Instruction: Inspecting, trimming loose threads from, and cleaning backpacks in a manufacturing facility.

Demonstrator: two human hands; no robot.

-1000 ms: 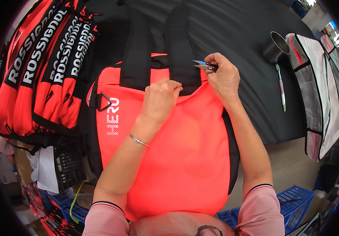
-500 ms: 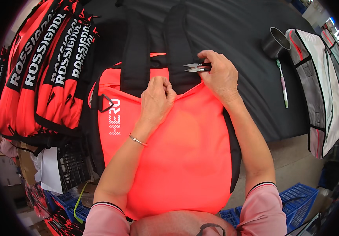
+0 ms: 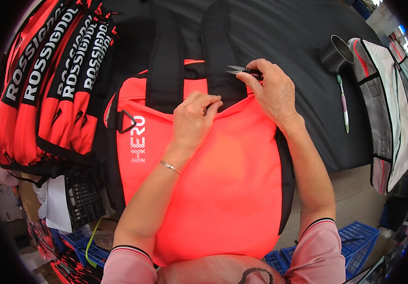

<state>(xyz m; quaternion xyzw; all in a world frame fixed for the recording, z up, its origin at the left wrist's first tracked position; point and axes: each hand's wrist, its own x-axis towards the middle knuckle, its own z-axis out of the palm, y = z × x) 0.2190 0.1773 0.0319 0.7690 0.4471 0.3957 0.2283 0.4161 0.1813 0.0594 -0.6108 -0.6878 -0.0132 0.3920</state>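
Observation:
A bright red-orange backpack with black sides lies before me, its two black shoulder straps stretching away across the far edge. My left hand is closed in a pinch on the bag's upper edge, beside the right strap; the pinched part looks like fabric edge. My right hand grips small thread snips, their blades apart and pointing left over the right strap. The fingers of that hand are also close to the bag's upper right edge. A black triangular ring sits at the bag's left side.
Several red and black bags are stacked at the left. On the black table cover stand a dark cup and, below it, a toothbrush. Grey bags hang over the right edge. Blue crates stand below the table.
My left hand has slid slightly right along the bag's upper edge. My right hand, with the snips, has also shifted a little to the right.

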